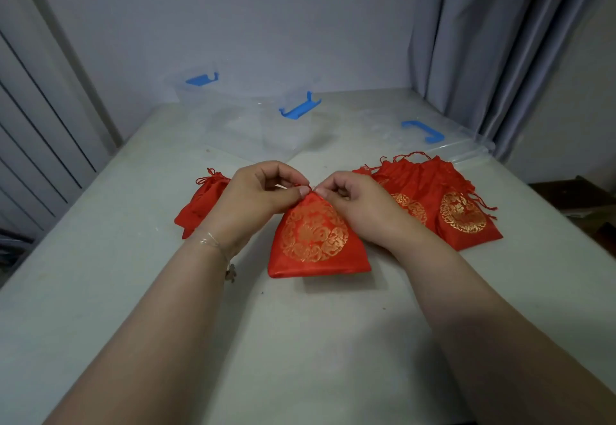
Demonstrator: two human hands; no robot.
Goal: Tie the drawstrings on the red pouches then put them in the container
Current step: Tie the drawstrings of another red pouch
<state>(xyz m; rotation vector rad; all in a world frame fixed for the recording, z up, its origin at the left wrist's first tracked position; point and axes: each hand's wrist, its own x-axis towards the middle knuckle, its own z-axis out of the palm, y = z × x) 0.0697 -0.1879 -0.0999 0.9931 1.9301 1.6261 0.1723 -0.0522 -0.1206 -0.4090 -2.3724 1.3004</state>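
Note:
A red pouch [316, 241] with a gold round pattern lies in the middle of the table, its mouth gathered to a point. My left hand [263, 197] and my right hand [353, 201] meet at that point, and each pinches the thin red drawstring [309, 187] between thumb and fingers. To the left, partly behind my left hand, lies another red pouch [200, 204] with its strings at the top. A pile of red pouches [446, 204] with gold patterns lies to the right. The clear plastic container [253, 114] with blue latches stands at the back.
A clear lid [423, 131] with a blue handle lies at the back right, behind the pile. A grey curtain [500, 41] hangs at the right rear corner. The pale table [300, 341] drops off at its left and right edges.

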